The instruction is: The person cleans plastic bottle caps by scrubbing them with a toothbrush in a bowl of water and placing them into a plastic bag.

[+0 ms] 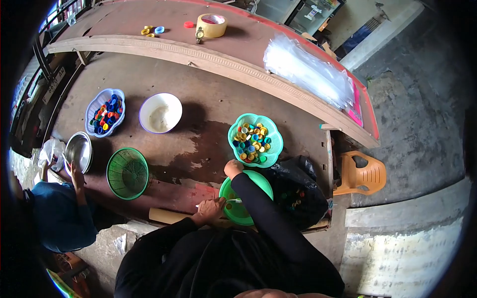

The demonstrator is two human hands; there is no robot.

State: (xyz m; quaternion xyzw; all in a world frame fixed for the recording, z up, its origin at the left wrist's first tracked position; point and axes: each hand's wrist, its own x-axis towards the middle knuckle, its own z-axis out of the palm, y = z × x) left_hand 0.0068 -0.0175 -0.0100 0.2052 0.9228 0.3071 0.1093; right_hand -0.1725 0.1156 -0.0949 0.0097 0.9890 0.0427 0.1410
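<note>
A green bowl stands at the table's front edge, close to my body, with a few caps inside. At its left rim, my left hand is closed around a thin white-handled tool that reaches over the bowl. My right hand is closed at the bowl's upper left rim; what it holds, if anything, is hidden. Just beyond is a mint-green scalloped basket of mixed bottle caps. A black plastic bag with caps lies right of the bowl.
Left stand a green mesh basket, a white bowl, a lilac basket of caps and a metal bowl beside another person. The raised shelf holds tape and clear plastic bags. An orange chair stands right.
</note>
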